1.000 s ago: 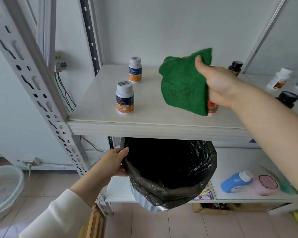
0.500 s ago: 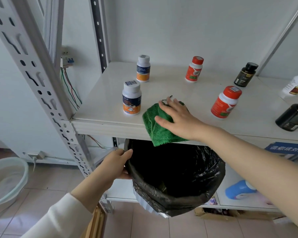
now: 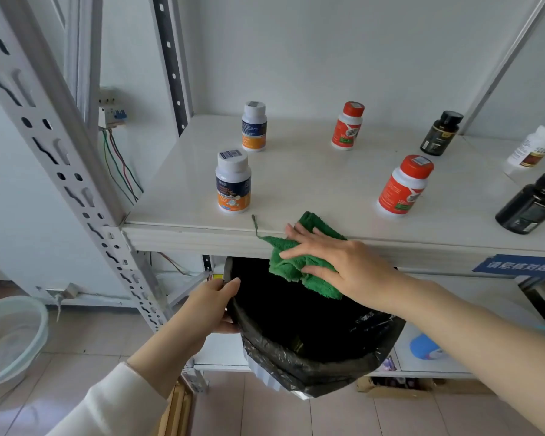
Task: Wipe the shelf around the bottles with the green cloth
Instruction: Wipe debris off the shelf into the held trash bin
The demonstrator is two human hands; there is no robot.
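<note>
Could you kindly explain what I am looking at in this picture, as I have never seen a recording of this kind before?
There is no machine here. A person wears a camera on the head, so you look forward and down at their own two hands. The right hand, fingers straight, presses the green cloth onto the front edge of the white shelf, and part of the cloth hangs over that edge. The left hand grips the rim of a black-bagged bin, held just below the edge. Standing on the shelf are two white bottles with blue and orange labels, two red-capped bottles, two black bottles, and a white bottle at the far right.
</note>
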